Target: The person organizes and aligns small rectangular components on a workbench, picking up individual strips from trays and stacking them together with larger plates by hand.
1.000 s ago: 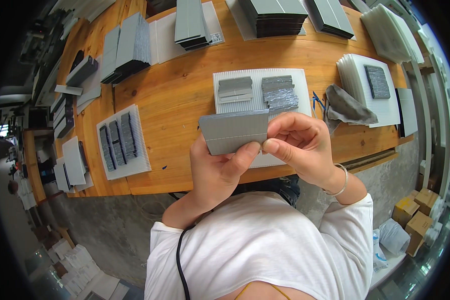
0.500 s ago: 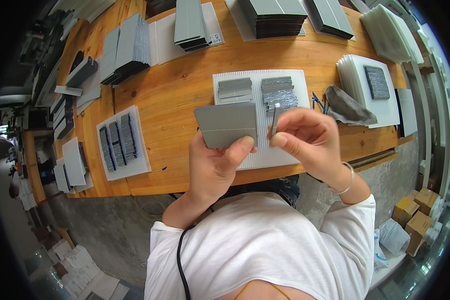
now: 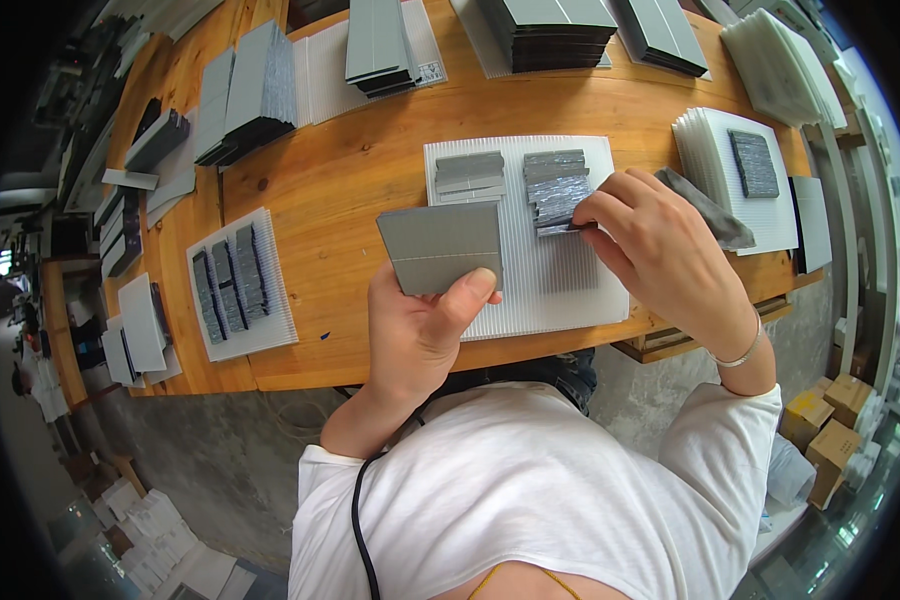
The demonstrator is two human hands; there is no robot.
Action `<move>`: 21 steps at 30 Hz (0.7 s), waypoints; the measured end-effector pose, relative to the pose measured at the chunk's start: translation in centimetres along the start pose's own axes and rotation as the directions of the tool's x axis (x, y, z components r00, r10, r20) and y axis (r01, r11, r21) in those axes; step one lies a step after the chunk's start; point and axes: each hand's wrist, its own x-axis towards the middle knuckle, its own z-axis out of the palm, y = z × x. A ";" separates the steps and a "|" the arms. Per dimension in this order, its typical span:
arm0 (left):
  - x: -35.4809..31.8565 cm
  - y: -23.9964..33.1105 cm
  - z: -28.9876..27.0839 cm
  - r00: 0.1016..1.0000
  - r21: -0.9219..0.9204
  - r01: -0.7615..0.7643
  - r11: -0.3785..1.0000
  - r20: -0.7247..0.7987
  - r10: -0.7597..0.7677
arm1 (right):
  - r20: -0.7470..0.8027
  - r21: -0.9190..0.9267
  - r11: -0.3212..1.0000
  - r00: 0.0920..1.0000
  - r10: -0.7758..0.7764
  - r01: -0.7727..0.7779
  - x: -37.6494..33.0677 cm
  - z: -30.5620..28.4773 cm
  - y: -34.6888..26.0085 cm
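Left hand (image 3: 420,325): It is closed around a flat grey stack (image 3: 438,250). The thumb lies on the front, and most fingers hide behind. The thumb seems to press so the stack stays neat.

Grey stack: It is held up over the near left part of a white ribbed sheet (image 3: 570,312). The front, with a thin pale line, is turned to the person, maybe so it is easy to see.

Right hand (image 3: 662,238): Its thumb and finger are almost together. They seem to pinch the end of a thin dark strip (image 3: 564,231), likely because a strip so thin needs just the fingertips.

Shiny strips (image 3: 555,190): They lie in a row on the far right of the sheet, each one close to the next, perhaps to save room. The right hand is at their near end.

Dull strips (image 3: 470,172): These make a row to the left of the shiny ones, with a gap that seems to keep the rows apart.

Left side: Another white sheet (image 3: 283,327) on the wooden desk (image 3: 360,190) holds three dark rows (image 3: 254,265).

Right side: A grey cloth (image 3: 715,212) lies partly behind the right hand.

Far side: Tall grey piles (image 3: 550,25) stand out of the way.
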 end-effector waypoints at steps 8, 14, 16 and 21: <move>0.0 0.1 -0.2 0.999 0.009 0.030 1.000 0.011 -0.030 | -0.197 0.098 0.994 0.978 0.066 -0.047 0.3 1.1 -0.6; -0.4 -0.6 0.1 0.999 -0.102 -0.017 0.995 0.047 0.022 | -0.245 0.758 0.642 0.963 0.111 0.119 0.6 2.6 -2.1; -0.6 -0.6 0.4 0.997 -0.093 -0.026 0.995 0.065 0.032 | -0.234 0.833 0.535 0.966 0.113 0.139 0.5 3.5 -2.4; -0.8 -0.6 0.4 0.991 -0.091 -0.125 0.988 0.037 0.128 | -0.075 0.996 0.061 0.973 0.218 0.063 0.5 4.0 -3.6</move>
